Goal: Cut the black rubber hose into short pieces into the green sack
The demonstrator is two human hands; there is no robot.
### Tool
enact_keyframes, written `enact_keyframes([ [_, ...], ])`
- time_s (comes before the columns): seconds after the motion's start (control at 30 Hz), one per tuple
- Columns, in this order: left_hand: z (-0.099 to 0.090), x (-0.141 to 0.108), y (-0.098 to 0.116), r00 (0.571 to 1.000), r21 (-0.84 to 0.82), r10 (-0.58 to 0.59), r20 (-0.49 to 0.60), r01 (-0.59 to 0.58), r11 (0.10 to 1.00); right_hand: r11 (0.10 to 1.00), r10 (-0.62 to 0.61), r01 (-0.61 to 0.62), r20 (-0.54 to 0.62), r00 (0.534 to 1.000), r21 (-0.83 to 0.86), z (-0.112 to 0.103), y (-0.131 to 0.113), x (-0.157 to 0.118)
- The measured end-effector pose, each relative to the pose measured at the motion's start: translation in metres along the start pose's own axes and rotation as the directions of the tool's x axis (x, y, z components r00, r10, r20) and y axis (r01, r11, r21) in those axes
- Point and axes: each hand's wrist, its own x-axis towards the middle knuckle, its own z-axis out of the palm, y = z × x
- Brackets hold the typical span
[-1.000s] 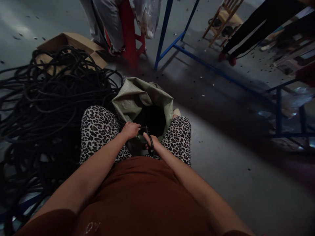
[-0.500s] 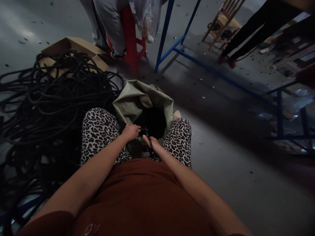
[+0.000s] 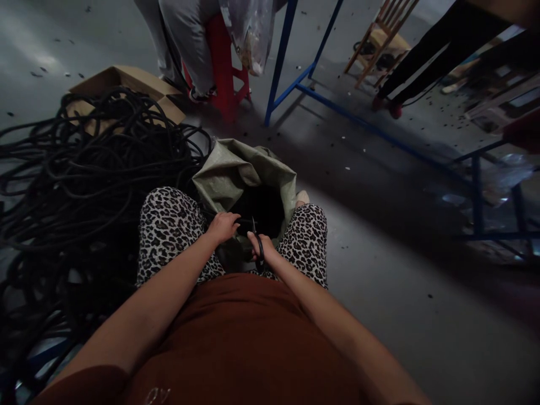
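A pair of scissors (image 3: 260, 256) with black handles is held in my right hand (image 3: 266, 246), blades pointing away from me. To the left, my left hand (image 3: 223, 227) is closed on a black cord (image 3: 245, 221), whose end sticks out toward the blades. Both hands are over the near rim of an olive-green sack (image 3: 225, 185), which stands open between my knees. Its inside is too dark to make out. A large tangled heap of black cord (image 3: 105, 157) lies on the floor to my left.
Behind the cord heap is an open cardboard box (image 3: 143, 81). A person sits on a red stool (image 3: 223, 67) ahead, beside a blue metal frame (image 3: 280, 67). Another person's legs (image 3: 434, 53) and a wooden chair (image 3: 386, 28) are farther right. Small dark bits dot the floor.
The scissors have turned slightly and shifted a little right of the cord's end with my right hand. My left hand has stayed nearly in place, still gripping the cord.
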Motion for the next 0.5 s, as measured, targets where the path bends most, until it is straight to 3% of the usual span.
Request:
enact_keyframes([
  [0.2,0.0007,0.0007,-0.0032,0.999,0.022,-0.030,-0.013,0.030,0.999,0.999,-0.035,0.034,-0.035,0.999,-0.015,-0.0006,0.0056,0.0054],
  [0.5,0.0011,0.0007,-0.0030,0.998,0.126,-0.064,0.025,0.061,0.990,0.999,0.036,-0.036,-0.036,0.999,0.002,-0.0018,0.0043,0.0015],
])
